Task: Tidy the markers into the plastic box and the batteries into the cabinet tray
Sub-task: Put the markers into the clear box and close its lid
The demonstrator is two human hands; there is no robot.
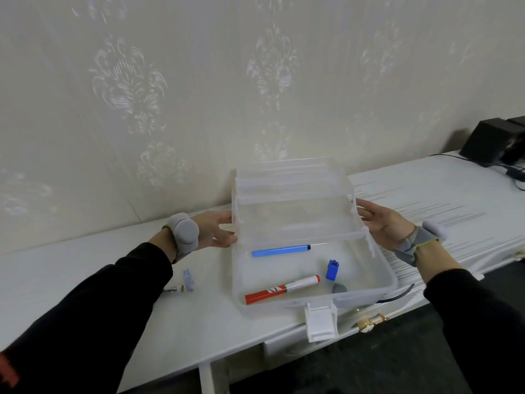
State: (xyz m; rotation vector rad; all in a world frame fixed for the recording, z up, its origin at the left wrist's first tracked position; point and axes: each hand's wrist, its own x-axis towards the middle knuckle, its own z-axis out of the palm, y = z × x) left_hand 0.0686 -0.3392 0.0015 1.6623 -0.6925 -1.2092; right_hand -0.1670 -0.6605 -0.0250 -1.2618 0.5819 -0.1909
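A clear plastic box point(389, 282) stands on the white cabinet top, its lid point(292, 180) tipped up and back. Inside lie a light blue marker point(279, 250), a red marker point(281, 289), a small dark blue piece point(332, 269) and a grey piece point(339, 288). My left hand point(217, 233) touches the lid's left edge and my right hand point(385, 223) its right edge, fingers spread. Left of the box, a white battery point(172, 290) and a pale blue cap point(188, 280) rest on the surface.
The box's white latch point(321, 322) hangs over the cabinet's front edge. A gold drawer handle point(369, 322) shows just below it. Black devices with cables point(494, 143) sit at the far right by the wall. The patterned wall stands right behind the box.
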